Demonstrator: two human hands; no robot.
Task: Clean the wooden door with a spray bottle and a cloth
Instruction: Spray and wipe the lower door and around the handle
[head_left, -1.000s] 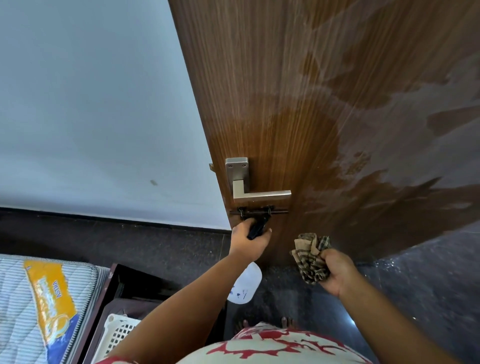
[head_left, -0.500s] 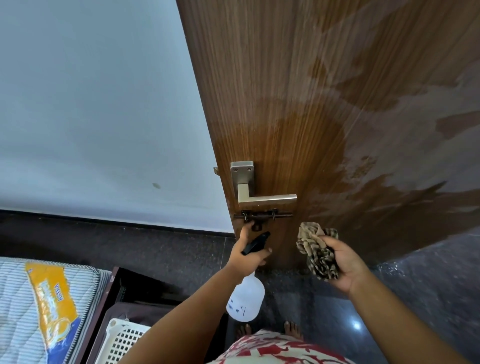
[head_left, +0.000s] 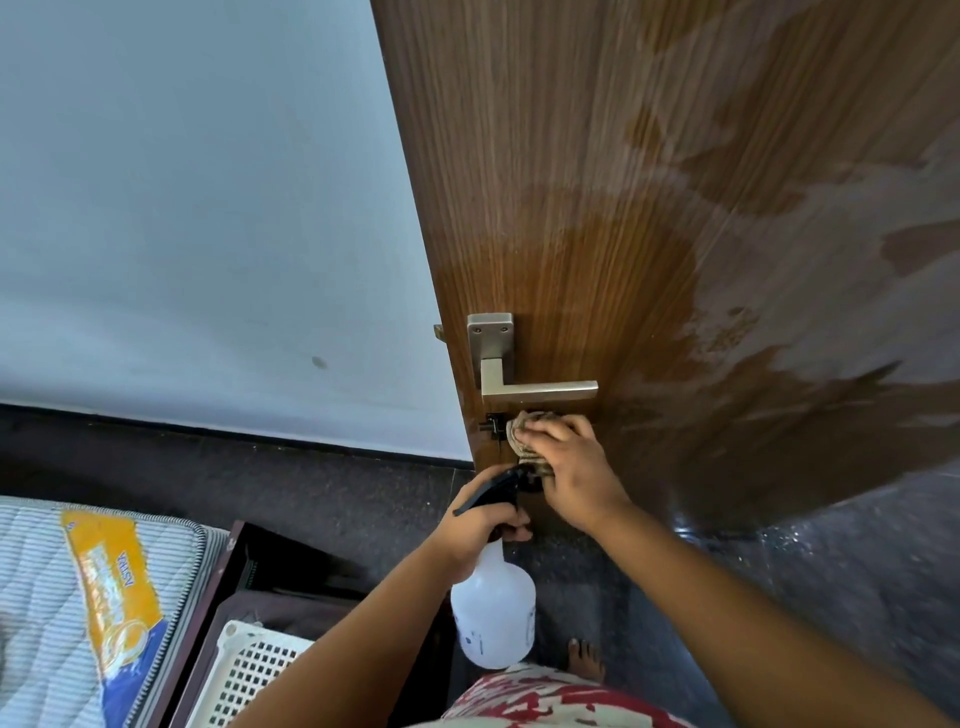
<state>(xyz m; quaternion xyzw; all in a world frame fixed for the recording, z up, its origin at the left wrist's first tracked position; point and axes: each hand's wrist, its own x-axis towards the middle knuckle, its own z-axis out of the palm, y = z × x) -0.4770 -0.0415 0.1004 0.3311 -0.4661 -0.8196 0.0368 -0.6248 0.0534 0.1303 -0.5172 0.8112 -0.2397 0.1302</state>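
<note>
The wooden door (head_left: 649, 208) fills the upper right, streaked with wet patches. A silver lever handle (head_left: 511, 371) sits near its left edge, with a black bolt (head_left: 493, 423) just below it. My right hand (head_left: 576, 467) presses a crumpled striped cloth (head_left: 524, 436) against the door over the bolt, under the handle. My left hand (head_left: 480, 525) grips the black trigger head of a translucent white spray bottle (head_left: 493, 618), which hangs below it, just beneath the right hand.
A pale wall (head_left: 182, 208) stands left of the door above a dark floor (head_left: 322, 488). A mattress with an orange label (head_left: 78, 597), a dark wooden frame (head_left: 228, 566) and a white plastic basket (head_left: 254, 670) lie at the lower left. A bare foot (head_left: 587, 662) shows below.
My right hand rose to the left and pressed the cloth onto the bolt. My left hand came down off the bolt with the spray bottle.
</note>
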